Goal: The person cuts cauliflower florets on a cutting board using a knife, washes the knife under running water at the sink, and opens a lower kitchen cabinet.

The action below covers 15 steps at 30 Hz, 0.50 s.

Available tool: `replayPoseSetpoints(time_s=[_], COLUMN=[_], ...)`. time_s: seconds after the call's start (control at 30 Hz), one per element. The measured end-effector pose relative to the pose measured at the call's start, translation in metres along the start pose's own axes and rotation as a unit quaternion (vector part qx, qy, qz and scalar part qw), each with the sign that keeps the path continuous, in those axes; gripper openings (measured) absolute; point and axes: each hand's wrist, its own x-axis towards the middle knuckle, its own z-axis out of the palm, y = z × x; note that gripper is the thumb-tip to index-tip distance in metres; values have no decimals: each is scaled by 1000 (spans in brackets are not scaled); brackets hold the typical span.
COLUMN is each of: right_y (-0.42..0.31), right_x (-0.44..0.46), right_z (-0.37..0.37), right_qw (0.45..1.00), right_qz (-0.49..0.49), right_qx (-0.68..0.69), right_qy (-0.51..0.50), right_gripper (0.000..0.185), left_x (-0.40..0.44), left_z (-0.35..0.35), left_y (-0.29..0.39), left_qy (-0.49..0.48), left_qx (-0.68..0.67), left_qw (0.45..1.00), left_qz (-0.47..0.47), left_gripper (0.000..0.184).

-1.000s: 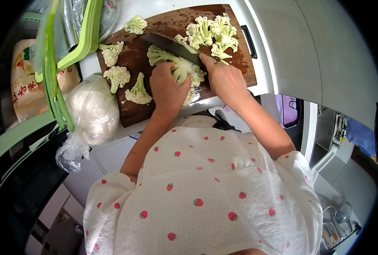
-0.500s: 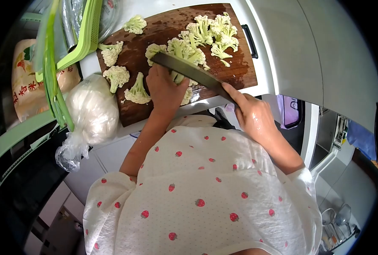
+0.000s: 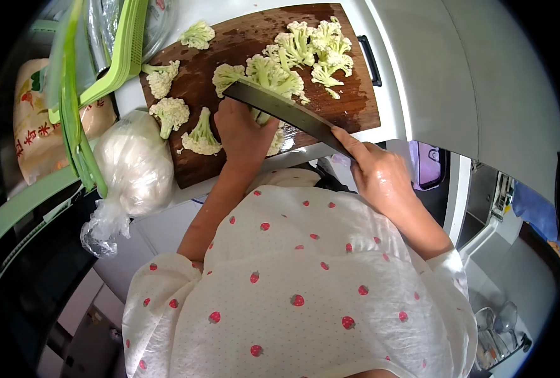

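Observation:
My right hand [image 3: 380, 170] is closed around the handle of a wide-bladed knife [image 3: 280, 106], whose blade slants up and left over the wooden cutting board [image 3: 195, 69]. Beneath and beside the blade lie cauliflower pieces [image 3: 270, 72], partly hidden by it. My left hand [image 3: 243, 132] holds a cauliflower piece near the board's front edge, its fingertips hidden behind the blade. More florets [image 3: 201, 133] lie along the left side of the board, and a cluster of cut florets [image 3: 321, 47] is at its upper right.
Left of the board sits a knotted clear plastic bag [image 3: 135, 164] with white contents. Beyond it are a green basket [image 3: 129, 50], long green stalks [image 3: 75, 120] and a printed bag [image 3: 31, 138]. A black handle [image 3: 369, 61] is at the board's right edge.
The knife has come out of the cauliflower and moved toward me, with my right hand shifting right and down. A piece has separated and lies behind the blade. My left hand has barely moved.

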Motion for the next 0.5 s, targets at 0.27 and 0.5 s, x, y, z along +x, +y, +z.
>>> replayPoseSetpoints(time_s=[0.27, 0.5], right_y=[-7, -13], right_x=[23, 32], right_z=[8, 10], right_qw=[999, 997], right_qz=[9, 13], right_qx=[-10, -55], right_qy=[-29, -44], right_gripper=[57, 54], left_x=[-4, -2], left_z=[3, 3], left_y=[-3, -3], left_qy=[-1, -7], left_qx=[13, 27], left_qw=[1000, 999], left_qz=[-15, -16], left_gripper=[44, 42])
